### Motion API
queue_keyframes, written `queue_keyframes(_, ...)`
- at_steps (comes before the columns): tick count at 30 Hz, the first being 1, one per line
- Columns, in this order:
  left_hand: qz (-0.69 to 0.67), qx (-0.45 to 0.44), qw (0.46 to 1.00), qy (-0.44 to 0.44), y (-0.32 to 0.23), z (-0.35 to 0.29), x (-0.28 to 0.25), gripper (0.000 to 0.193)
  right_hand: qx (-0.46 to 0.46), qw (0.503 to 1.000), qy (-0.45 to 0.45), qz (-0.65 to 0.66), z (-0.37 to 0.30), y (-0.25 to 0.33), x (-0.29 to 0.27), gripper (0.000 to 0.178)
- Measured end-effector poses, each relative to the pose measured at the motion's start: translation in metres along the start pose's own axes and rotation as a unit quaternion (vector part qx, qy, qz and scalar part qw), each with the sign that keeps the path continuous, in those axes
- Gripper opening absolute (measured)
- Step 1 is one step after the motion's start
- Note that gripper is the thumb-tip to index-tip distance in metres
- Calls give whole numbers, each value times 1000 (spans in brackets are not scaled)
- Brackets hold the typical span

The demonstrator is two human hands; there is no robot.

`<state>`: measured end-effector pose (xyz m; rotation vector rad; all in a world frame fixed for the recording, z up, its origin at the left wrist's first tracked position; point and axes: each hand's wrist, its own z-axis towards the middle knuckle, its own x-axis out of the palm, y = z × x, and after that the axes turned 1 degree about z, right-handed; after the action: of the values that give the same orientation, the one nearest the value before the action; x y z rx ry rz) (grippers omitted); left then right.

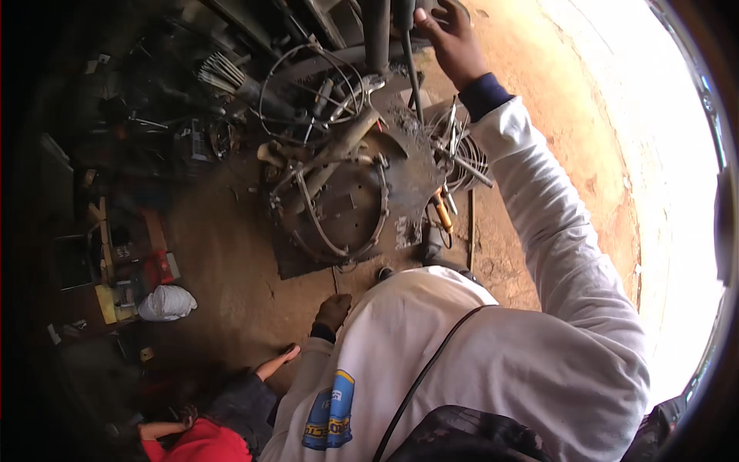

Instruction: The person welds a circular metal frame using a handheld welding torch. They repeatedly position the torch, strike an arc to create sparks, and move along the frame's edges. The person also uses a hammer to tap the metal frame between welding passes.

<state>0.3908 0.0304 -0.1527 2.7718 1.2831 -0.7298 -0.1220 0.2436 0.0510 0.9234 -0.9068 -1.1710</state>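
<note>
My right hand (456, 48) is stretched out at the top edge, thumb apart from the bent fingers. Its thumb tip is at a dark upright cylinder (402, 15), from which a dark cable or rod runs down to the metal worktable (362, 196). Lower down, close to my body, my left hand (333, 312) is in shade and looks closed; whatever it holds cannot be made out. A thin line runs between it and the table edge. A round metal frame (309, 223) of bent bars lies on the table, with a metal tube (350, 138) across it.
A thin wire ring (265, 96) stands behind the tube. Coiled wire (466, 158) and an orange-handled tool (443, 212) are at the table's right side. A white sack (167, 302) sits left. Another person in red (208, 443) is at lower left.
</note>
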Motion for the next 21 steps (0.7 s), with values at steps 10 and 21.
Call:
queue_keyframes(10,105,-158,974,121,-58,-106,-61,33,-93,993,3,-67,85,-23,31,39)
queue_keyframes(21,141,-214,949,184,-58,-152,-93,33,-99,994,37,26,100,51,16,21)
